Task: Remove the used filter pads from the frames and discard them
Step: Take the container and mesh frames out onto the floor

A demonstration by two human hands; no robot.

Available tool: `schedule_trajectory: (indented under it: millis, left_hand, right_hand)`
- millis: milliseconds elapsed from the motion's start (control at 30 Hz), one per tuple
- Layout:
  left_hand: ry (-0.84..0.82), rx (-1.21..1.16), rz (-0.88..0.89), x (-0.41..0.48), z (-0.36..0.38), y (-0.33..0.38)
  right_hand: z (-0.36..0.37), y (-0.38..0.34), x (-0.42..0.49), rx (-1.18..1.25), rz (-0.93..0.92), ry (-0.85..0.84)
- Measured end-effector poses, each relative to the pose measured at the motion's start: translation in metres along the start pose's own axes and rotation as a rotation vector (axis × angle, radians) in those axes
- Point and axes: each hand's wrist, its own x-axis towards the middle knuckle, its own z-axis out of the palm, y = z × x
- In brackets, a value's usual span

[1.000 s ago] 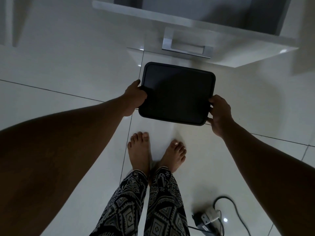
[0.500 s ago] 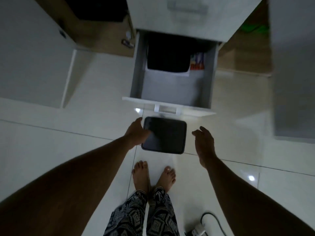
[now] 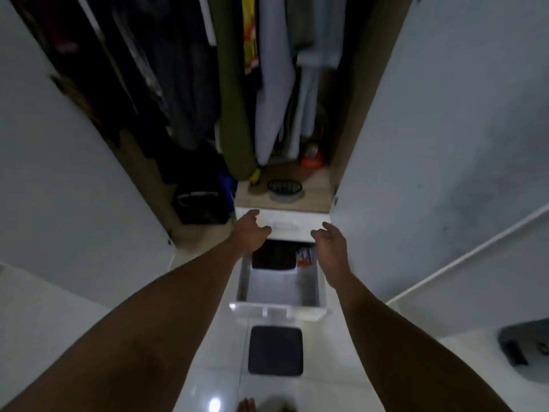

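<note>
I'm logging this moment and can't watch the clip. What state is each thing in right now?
Left hand: open, empty, reaching toward the upper drawer.
Right hand: open, empty, reaching beside it.
Upper drawer: shut.
Lower drawer: pulled open, a dark item at its back.
Dark tray: flat on the floor, apart from both hands.
Wardrobe doors: open, clothes hanging inside.

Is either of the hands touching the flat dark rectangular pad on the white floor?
Apart. The head view shows the flat dark rectangular pad lying alone on the floor, while the left hand and right hand reach over the open white drawer.
</note>
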Motion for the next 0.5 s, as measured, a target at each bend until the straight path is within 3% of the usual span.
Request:
schedule_trajectory:
  millis: [167, 500]
  left_hand:
    - [0.170, 0.069, 0.277, -0.028, -0.110, 0.130]
    - [0.512, 0.106, 0.635, -0.115, -0.282, 0.330]
  right_hand:
    - [-0.004, -0.154, -0.024, 0.018, -0.331, -0.044]
    - [-0.030, -0.433, -0.093, 0.066, -0.913, -0.032]
